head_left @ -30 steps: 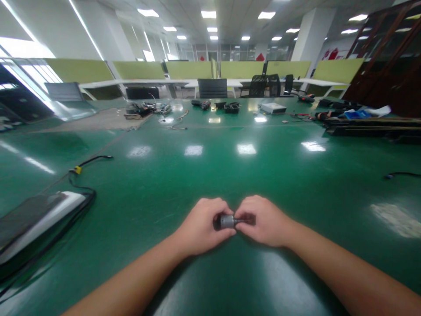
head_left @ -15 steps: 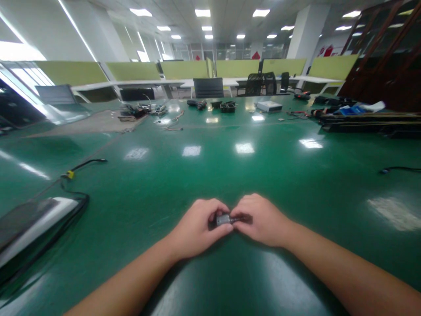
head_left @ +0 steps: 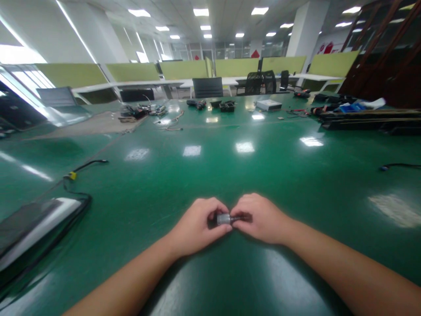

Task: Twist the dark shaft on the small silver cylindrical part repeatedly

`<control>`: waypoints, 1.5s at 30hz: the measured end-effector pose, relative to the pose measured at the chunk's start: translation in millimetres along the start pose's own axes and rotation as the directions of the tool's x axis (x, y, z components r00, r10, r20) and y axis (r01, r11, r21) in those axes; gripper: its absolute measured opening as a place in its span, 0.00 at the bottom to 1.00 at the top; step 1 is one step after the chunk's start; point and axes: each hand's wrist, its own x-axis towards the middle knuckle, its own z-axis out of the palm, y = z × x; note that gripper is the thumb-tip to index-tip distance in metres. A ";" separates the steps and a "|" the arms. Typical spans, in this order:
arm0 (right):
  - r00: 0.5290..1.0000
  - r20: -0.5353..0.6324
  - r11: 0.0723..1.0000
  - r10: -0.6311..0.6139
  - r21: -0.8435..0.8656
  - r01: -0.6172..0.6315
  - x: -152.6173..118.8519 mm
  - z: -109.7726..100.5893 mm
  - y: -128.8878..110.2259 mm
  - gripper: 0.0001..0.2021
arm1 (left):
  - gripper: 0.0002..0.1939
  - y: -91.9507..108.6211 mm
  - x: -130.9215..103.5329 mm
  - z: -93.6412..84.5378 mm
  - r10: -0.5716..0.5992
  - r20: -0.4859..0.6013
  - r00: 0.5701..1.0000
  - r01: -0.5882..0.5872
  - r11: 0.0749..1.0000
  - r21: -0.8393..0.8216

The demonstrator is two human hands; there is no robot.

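Near the front middle of the green table [head_left: 210, 175], a small silver metal cylinder [head_left: 223, 219] with a dark end lies between my hands. My left hand [head_left: 199, 228] is curled round the cylinder from the left, thumb in front and fingers behind. From its right side a thin dark shaft [head_left: 237, 217] sticks out, pinched between the thumb and fingers of my right hand [head_left: 259, 219]. The fingertips of both hands almost meet. My palms hide part of the object at each end.
A flat dark and white device [head_left: 42, 219] with black cables sits at the left. Another cable [head_left: 399, 166] lies at the right. Electronic parts, a white box [head_left: 269, 105] and a stack of dark strips [head_left: 368, 120] line the far side.
Both hands keep nearly the same place and grip on the metal piece. The view has shifted very slightly.
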 end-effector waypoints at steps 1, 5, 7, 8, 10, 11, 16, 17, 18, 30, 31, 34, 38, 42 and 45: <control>1.000 0.001 1.000 0.001 0.003 -0.001 0.3 -0.1 0.0 0.04 | 0.11 -0.1 -0.2 0.0 0.000 0.000 1.000 0.000 1.000 -0.001; 1.000 -0.002 1.000 0.006 0.010 -0.006 1.0 -0.3 0.2 0.04 | 0.11 0.6 -0.6 0.0 -0.010 -0.006 1.000 0.010 1.000 -0.003; 1.000 -0.010 1.000 0.011 0.006 -0.011 0.9 -0.1 0.4 0.04 | 0.11 1.9 -0.7 -0.1 -0.014 -0.012 1.000 0.014 1.000 -0.001; 1.000 -0.011 1.000 0.012 0.005 -0.012 0.8 0.1 0.6 0.04 | 0.10 2.6 -0.8 -0.1 -0.013 -0.015 1.000 0.013 1.000 -0.001; 1.000 -0.013 1.000 0.012 0.005 -0.011 0.6 0.4 1.2 0.04 | 0.10 3.8 -0.9 0.0 -0.006 -0.018 1.000 0.006 1.000 -0.003; 1.000 -0.013 1.000 0.009 0.008 -0.009 0.5 0.5 1.6 0.04 | 0.10 4.1 -1.0 0.1 -0.001 -0.018 1.000 0.001 1.000 -0.005; 1.000 -0.023 1.000 0.001 0.026 0.000 0.2 -0.4 2.8 0.04 | 0.10 3.9 -1.3 1.1 0.009 -0.026 1.000 -0.009 1.000 0.000; 1.000 -0.022 1.000 0.002 0.030 -0.001 0.3 -0.7 2.5 0.04 | 0.10 3.7 -1.4 1.2 0.008 -0.027 1.000 -0.008 1.000 0.002; 1.000 -0.020 0.999 0.004 0.034 -0.003 0.4 -1.1 2.2 0.03 | 0.10 3.6 -1.4 1.1 0.007 -0.027 1.000 -0.007 1.000 0.004; 0.999 -0.027 0.996 0.045 0.084 -0.043 -3.4 -0.3 5.5 0.03 | 0.10 4.0 -1.9 -0.3 0.004 -0.034 0.999 -0.004 1.000 0.005; 0.999 -0.026 0.995 0.048 0.085 -0.046 -3.7 -0.7 5.7 0.03 | 0.10 4.1 -1.9 -0.2 0.004 -0.035 0.999 -0.003 1.000 0.003; 0.998 -0.021 0.996 0.056 0.075 -0.054 -4.2 -2.5 4.9 0.03 | 0.10 4.7 -2.2 -0.5 -0.004 -0.032 0.999 0.004 1.000 -0.005; 0.998 -0.010 0.996 0.066 0.064 -0.065 -5.3 -5.5 3.2 0.03 | 0.10 5.8 -2.5 -1.4 -0.004 -0.031 1.000 0.004 1.000 -0.010; 0.998 -0.016 0.997 0.061 0.049 -0.060 -7.0 -8.9 4.9 0.03 | 0.11 6.6 -2.2 -2.2 -0.004 -0.024 1.000 0.004 1.000 -0.006; 0.998 -0.021 0.998 0.056 0.041 -0.055 -8.9 -10.7 6.9 0.03 | 0.10 6.7 -2.0 -2.4 -0.007 -0.023 1.000 0.007 1.000 -0.001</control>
